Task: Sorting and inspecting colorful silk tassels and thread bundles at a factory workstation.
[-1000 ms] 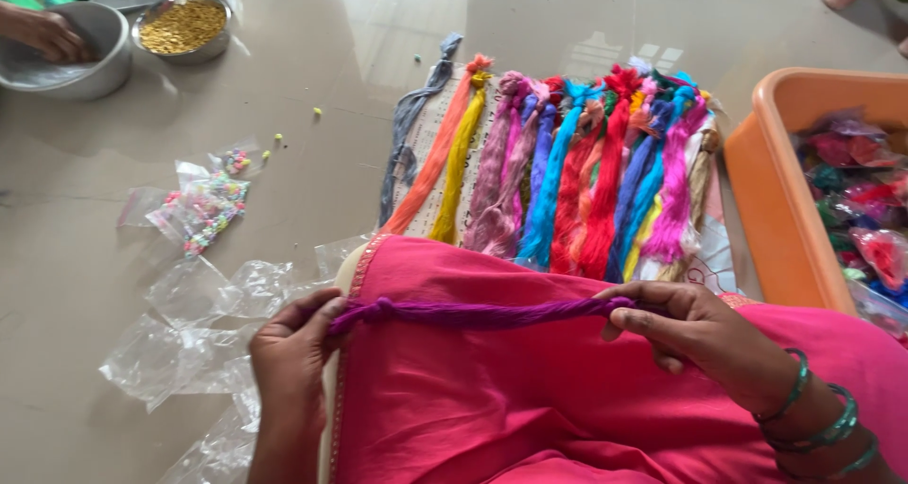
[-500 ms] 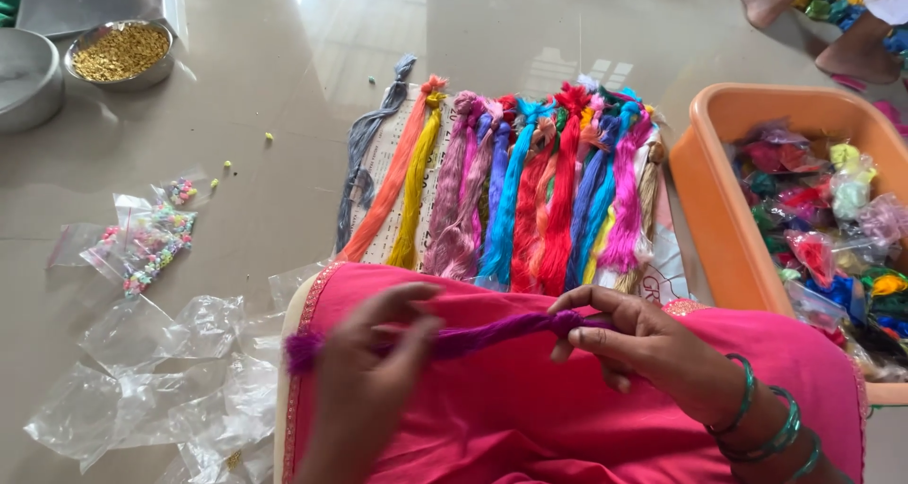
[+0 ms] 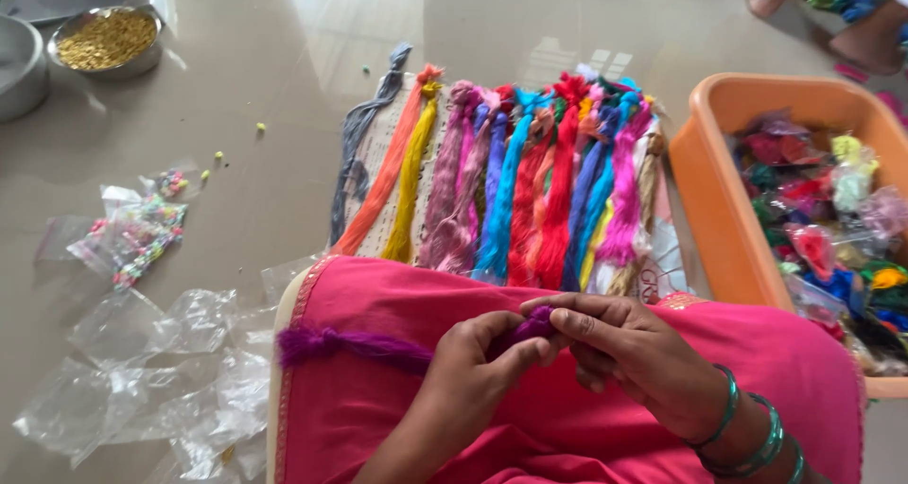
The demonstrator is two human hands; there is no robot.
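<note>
Seen from the head camera, we are sitting on a glossy grey floor with pink cloth covering our lap. An orange plastic tub at our right is holding crumpled packets of coloured thread. Ahead, a row of thread skeins, grey through orange, yellow, pink, blue and red, is lying side by side on a printed sheet. Empty clear bags and a small bag of beads are lying at our left, with two metal bowls beyond. On the lap we are working a purple skein: our left hand and right hand are meeting, fingers pinched shut on its right end, while its left end is trailing loose. We judge this skein unfinished and not yet laid in the row.
</note>
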